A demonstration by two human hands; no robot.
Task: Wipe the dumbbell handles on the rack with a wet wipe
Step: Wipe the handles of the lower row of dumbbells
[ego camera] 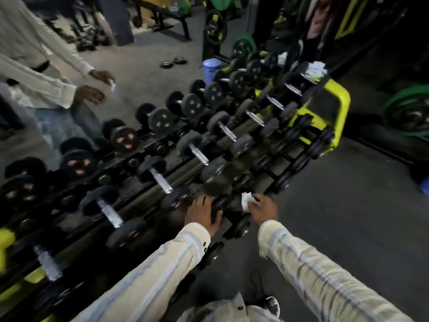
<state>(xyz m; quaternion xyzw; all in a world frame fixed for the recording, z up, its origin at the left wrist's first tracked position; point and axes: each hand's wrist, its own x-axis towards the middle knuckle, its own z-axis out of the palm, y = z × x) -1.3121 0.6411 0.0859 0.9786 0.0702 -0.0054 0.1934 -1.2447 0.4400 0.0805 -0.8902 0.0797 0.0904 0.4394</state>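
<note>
A long black and yellow dumbbell rack runs diagonally from lower left to upper right. Its top tier holds several black dumbbells with chrome handles. My left hand rests with fingers spread on the head of a dark dumbbell on a lower tier. Just right of it, my right hand pinches a crumpled white wet wipe against that lower dumbbell. The handle under the wipe is too dark to make out.
A mirror behind the rack reflects the dumbbells and a person's hands. A blue bucket stands at the rack's far end, white cloths lie on the top tier there. Green weight plates lean at right. Grey floor lies to my right.
</note>
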